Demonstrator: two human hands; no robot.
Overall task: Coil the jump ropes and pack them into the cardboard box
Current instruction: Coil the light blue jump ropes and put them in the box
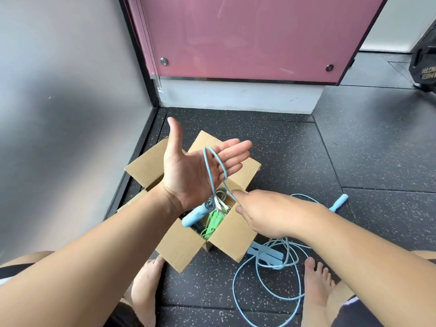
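Note:
My left hand is held flat, palm up, over the open cardboard box. A loop of light blue jump rope drapes across its fingers, and one blue handle hangs below the wrist over the box. My right hand pinches the same rope just right of the loop. The rest of that rope lies in loose curls on the floor, its other handle lying to the right. Inside the box sit a green rope and a grey-white one.
Another pair of blue handles lies on the floor by the box's right side. My bare feet flank the rope. A grey wall stands left, a pink panel behind, and a black weight plate at far right.

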